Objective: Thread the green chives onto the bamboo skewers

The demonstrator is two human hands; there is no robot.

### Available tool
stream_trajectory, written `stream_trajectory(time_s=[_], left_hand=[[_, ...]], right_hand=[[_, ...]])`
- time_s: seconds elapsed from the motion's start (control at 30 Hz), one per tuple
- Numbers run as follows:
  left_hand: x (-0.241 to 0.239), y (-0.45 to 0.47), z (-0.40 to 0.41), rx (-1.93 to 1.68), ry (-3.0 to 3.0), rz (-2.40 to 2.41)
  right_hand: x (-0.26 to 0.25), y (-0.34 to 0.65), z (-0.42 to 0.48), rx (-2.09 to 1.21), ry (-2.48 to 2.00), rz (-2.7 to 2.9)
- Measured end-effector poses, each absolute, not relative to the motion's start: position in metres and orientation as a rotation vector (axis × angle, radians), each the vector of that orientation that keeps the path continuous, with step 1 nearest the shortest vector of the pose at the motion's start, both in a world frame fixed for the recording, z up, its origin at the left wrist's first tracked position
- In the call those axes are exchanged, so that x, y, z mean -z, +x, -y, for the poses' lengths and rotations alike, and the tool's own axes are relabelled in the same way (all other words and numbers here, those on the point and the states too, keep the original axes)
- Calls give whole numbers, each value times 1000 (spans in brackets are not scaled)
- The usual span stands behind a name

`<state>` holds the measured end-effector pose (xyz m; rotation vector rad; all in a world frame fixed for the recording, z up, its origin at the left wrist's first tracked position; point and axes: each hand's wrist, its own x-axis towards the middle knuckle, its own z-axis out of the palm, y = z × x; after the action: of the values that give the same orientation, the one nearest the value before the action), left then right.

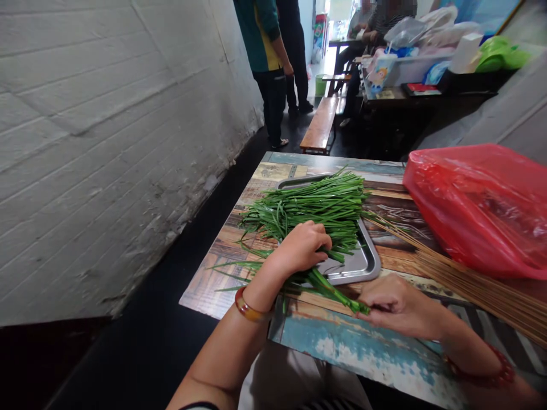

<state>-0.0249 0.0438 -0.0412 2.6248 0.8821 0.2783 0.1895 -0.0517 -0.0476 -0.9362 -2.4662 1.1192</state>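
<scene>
At the centre of the frame, a thick heap of long, thin, bright-to-dark-green leafy stalks (316, 199) lies across a shallow silver metal tray with rounded corners (372, 266); the stalks run mostly side by side, their pale-green, straighter ends towards the right and their flat, looser leaf tips fanning out past the tray's left side. My left hand (304, 246), below the heap's middle, is closed with curled fingers over a small bundle of the same green stalks (335, 293), which slants down to the lower right over the tray's near edge, its blunt ends gathered tightly and its thin leaves trailing out left of my wrist. My right hand (395, 304), right of lower centre, has its thumb and fingers drawn close together against those blunt ends; I cannot tell just what they pinch. Under everything is a table top printed with weathered brown and blue planks (325, 333). At the right of the frame, a sheaf of thin tan sticks (474, 282) runs from beside the tray to the lower right, just below a crumpled, translucent red plastic bag (465, 199).
</scene>
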Motion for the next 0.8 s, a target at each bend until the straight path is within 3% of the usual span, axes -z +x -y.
stream_trajectory(time_s=[0.3, 0.53, 0.8], left_hand=[[47, -17, -43, -324, 2720, -954], [53, -18, -50, -833, 2180, -1113], [51, -18, -51, -962, 1801, -1124]], right_hand=[[63, 196, 48, -1022, -1042, 2335], [62, 191, 47, -874, -1385, 2048], [64, 182, 49, -797, -1457, 1775]])
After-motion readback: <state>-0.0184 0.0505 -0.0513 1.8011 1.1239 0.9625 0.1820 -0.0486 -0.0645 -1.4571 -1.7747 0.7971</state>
